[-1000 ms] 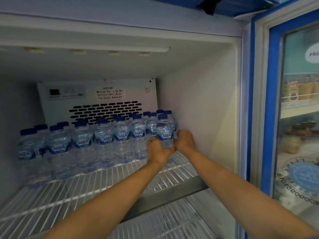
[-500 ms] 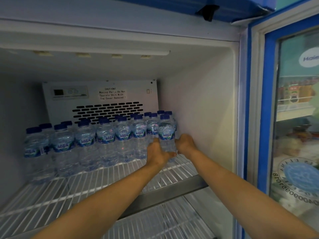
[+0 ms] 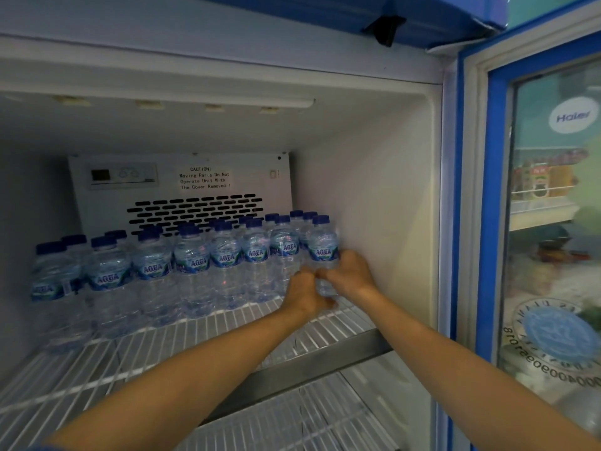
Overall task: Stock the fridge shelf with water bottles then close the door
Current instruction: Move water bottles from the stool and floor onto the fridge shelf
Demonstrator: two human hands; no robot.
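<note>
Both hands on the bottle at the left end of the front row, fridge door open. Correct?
No. The left hand and right hand grip the bottle at the right end of the front row, beside the right wall, as the head view shows. The fridge door is open.

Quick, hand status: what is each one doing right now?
Left hand: closed round the lower part of the rightmost front water bottle.
Right hand: closed on the same bottle, from its right side.
</note>
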